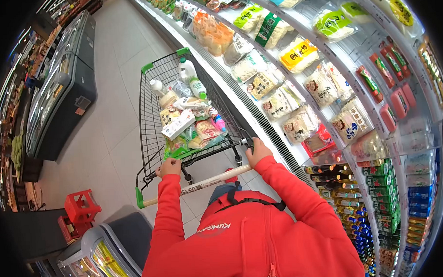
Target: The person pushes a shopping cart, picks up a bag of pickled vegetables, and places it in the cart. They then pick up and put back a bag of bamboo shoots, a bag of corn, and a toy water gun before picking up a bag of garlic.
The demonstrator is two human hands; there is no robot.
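A black wire shopping cart with green corner caps stands in front of me. My left hand is curled at the left rear of its frame, just past the pale handle bar. At the right rear, my right hand is closed on the frame, its fingers partly hidden. Both forearms pass over the bar. Inside the cart lie a large white bottle with a green label, a smaller white bottle, a white box, a green bag and several other packs.
A refrigerated shelf with bagged noodles, sausages, bottles and cans runs close along the right. Grey chest freezers line the left side of the tiled aisle. A red stool and another freezer stand at the lower left.
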